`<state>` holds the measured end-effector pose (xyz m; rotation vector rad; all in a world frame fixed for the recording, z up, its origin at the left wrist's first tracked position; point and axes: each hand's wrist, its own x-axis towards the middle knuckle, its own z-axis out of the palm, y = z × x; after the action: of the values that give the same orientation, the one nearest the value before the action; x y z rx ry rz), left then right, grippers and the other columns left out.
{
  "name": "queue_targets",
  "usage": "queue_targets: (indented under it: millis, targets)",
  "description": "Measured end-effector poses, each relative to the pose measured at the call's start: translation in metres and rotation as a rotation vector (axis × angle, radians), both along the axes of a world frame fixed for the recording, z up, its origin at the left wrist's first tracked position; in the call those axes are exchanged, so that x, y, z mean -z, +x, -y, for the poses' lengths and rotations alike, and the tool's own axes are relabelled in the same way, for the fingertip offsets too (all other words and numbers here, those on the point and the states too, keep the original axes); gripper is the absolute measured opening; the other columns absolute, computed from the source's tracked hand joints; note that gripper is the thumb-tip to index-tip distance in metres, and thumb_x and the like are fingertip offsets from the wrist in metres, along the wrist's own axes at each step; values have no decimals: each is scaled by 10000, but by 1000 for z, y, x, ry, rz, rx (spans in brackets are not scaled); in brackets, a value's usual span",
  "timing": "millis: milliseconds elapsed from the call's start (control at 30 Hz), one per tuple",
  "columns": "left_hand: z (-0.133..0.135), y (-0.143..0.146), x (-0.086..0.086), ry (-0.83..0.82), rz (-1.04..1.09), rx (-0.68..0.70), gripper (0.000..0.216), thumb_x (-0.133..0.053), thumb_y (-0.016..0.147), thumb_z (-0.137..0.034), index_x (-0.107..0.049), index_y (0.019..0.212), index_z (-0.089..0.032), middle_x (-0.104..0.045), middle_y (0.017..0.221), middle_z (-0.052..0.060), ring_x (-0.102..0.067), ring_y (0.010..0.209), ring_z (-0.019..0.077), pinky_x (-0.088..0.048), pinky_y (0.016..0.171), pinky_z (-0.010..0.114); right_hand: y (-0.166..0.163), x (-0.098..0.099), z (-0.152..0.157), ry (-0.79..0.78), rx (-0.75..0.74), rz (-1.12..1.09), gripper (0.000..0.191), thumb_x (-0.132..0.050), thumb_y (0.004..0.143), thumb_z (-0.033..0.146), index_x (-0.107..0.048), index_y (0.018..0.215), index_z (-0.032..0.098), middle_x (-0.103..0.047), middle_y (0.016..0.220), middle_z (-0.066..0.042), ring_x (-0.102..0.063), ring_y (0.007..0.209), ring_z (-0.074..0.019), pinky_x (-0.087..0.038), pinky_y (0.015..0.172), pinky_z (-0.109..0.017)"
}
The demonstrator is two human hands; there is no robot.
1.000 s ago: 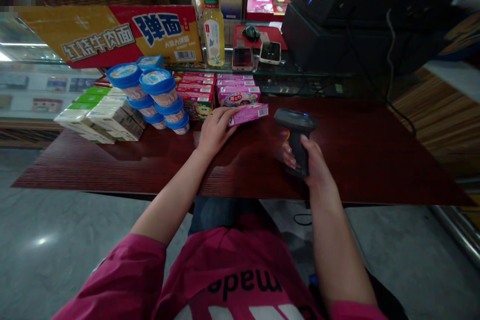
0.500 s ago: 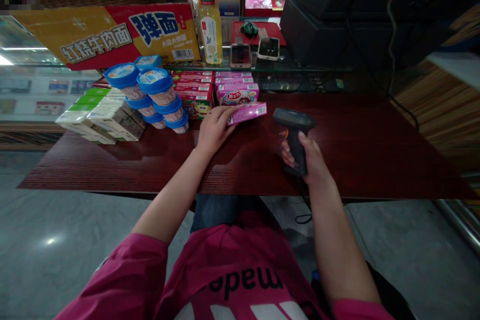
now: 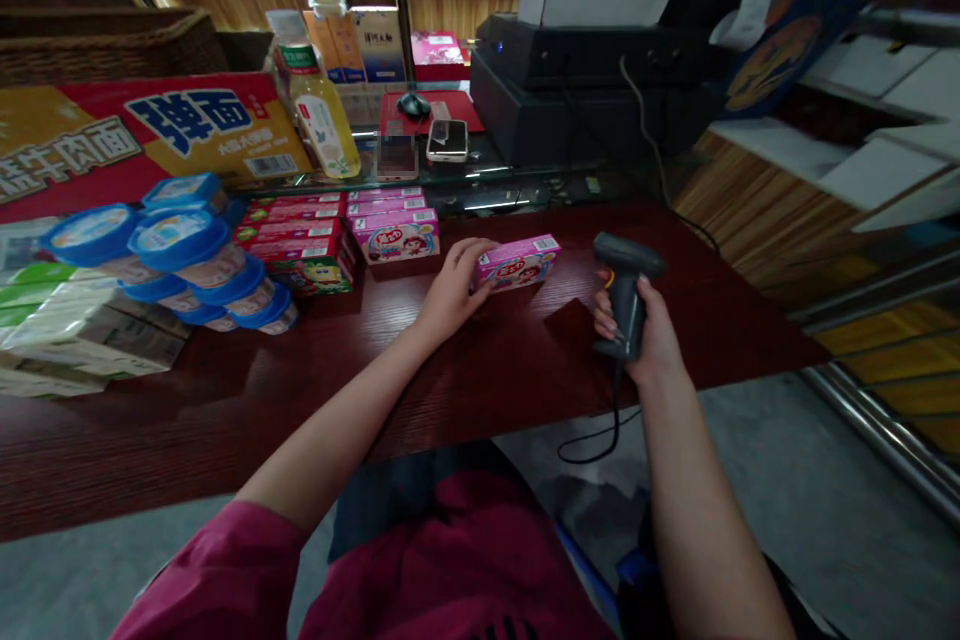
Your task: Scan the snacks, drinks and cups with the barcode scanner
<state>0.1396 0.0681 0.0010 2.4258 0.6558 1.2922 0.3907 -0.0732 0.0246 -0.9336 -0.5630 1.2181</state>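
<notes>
Left fingers (image 3: 475,247) gripping pink box (image 3: 517,266) — now front-on, farther from pink-box row (image 3: 397,238) | right fingers (image 3: 605,319) around scanner (image 3: 627,272)

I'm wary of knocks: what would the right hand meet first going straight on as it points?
Leading with the scanner, the right hand would probably meet the black machine beyond the tabletop; depth is unclear, so if it runs low, the glass counter might come first.

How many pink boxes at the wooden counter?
4 visible: one pink box in the left hand, three pink boxes in a row beside the red boxes; more may be hidden.
</notes>
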Motion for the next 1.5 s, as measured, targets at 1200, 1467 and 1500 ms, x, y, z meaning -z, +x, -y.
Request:
queue_targets:
  millis: [1200, 1467, 1500]
  targets:
    - [-77, 135, -7, 144, -304, -431, 659, -586, 994, -285, -372, 1616, -318, -516, 1581, 83, -473, 1431, 325, -373, 1146, 509, -6, 9, -1, -71, 284, 42, 581, -835, 708, 599, -673, 1064, 169, -613, 678, 22, -468, 450, -75, -370, 371, -163]
    - [-35, -26, 2, 214, -329, -340, 705, -464, 995, -140, -306, 1634, -391, -486, 1614, 10, -438, 1516, 263, -328, 1244, 489, -28, 5, -9, -5, 1, -89, 450, -789, 767, 530, -678, 1024, 178, -565, 684, 25, -411, 448, -64, -365, 374, -151]
    - [-34, -50, 1, 199, -333, -376, 718, -465, 988, -138, -291, 1641, -379, -455, 1634, 17, -411, 1534, 268, -308, 1261, 502, -40, 3, -14, -7, -42, -95, 428, -773, 781, 529, -678, 1011, 181, -567, 683, 22, -405, 446, -66, -359, 372, -151]
